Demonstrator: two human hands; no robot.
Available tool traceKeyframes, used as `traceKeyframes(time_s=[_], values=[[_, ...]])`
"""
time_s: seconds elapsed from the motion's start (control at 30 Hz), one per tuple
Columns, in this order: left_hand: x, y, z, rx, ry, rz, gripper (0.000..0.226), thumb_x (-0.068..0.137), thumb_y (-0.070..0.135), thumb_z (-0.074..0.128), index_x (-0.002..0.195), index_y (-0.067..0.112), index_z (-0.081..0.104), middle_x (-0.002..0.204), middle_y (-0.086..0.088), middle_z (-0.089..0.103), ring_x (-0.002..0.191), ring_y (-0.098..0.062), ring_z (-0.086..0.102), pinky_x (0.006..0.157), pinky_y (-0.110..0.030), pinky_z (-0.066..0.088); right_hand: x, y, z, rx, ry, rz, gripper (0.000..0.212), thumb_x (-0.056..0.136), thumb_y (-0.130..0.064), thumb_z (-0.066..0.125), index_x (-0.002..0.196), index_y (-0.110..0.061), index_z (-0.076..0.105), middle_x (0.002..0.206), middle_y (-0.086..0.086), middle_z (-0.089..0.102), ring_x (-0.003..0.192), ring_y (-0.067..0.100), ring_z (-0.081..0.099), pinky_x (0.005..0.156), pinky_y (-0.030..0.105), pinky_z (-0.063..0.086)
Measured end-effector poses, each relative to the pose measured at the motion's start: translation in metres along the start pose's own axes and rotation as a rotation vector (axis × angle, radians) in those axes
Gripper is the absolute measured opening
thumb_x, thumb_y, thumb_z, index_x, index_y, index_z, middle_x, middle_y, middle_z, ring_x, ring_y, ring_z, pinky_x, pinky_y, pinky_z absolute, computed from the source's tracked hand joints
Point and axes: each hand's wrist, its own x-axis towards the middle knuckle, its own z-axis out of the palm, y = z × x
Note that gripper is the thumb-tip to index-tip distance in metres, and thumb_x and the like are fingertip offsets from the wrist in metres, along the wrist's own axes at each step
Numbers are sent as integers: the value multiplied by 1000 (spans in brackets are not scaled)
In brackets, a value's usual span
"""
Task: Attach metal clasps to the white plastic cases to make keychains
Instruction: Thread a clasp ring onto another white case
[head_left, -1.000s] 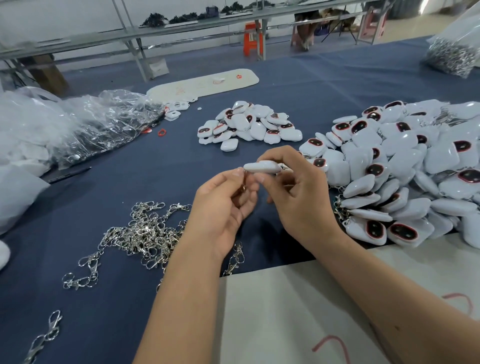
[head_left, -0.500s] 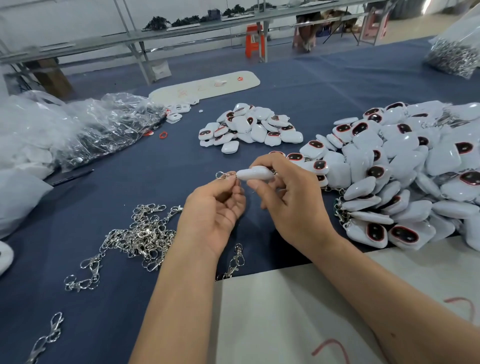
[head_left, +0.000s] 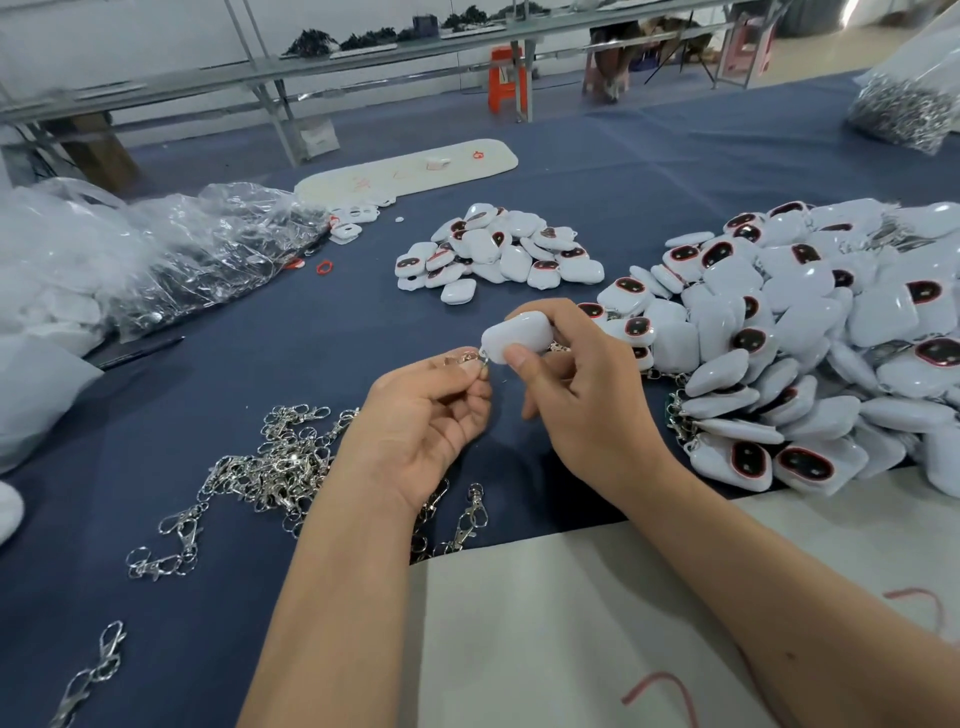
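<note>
Lower left of the frame: loose tangle of silver metal swivel clasps (head_left: 270, 467) on dark blue cloth (head_left: 218, 613), within easy reach. Centre: left hand (head_left: 426, 415), fingertips pinching one small silver clasp ring (head_left: 467, 358); right hand (head_left: 582, 395), thumb and fingers gripping smooth white rounded plastic case (head_left: 517, 335), corner turned to meet the ring, probably for hooking on. Right: big heap of white cases (head_left: 810, 332), clasps visible among some. Farther, upper centre: smaller pile of white cases (head_left: 498, 249).

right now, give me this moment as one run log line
step: attaching clasp | left hand: pinches clasp | right hand: holds white case | clasp at case's corner | loose clasps left
</note>
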Motion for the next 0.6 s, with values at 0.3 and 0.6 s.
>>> traceKeyframes(time_s=[0.3, 0.6], values=[[-2, -6, 6, 217, 72, 138, 14, 91, -8, 63, 89, 6, 66, 72, -6, 65, 59, -12, 57, 57, -19, 51, -1, -2, -1, -1, 68, 31, 16, 98, -17, 67, 113, -20, 62, 81, -1, 66, 62, 25, 64, 64, 45, 56], [2, -11, 5, 377, 194, 363, 12, 94, 0, 65, 91, 9, 71, 79, -4, 75, 64, -12, 61, 62, -23, 52, 4, 2, -5, 59, 301, 113, 12, 99, -24, 65, 108, -24, 58, 76, 0, 68, 53, 18, 58, 53, 34, 49]])
